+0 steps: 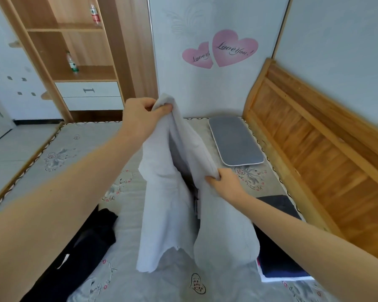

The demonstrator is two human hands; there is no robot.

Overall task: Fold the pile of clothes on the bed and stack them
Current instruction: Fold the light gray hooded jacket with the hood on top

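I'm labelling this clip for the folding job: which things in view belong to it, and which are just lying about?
Job:
light grey garment, gripped by left hand and right hand
black clothes
folded dark stack

Lying about:
grey pillow
two plastic bottles
pink heart stickers

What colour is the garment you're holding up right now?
Light grey, plain, no visible pattern: the garment, seen in the head view.

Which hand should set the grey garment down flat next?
Probably right: the right hand grips the grey garment low, near the bed; the left hand holds its top high.
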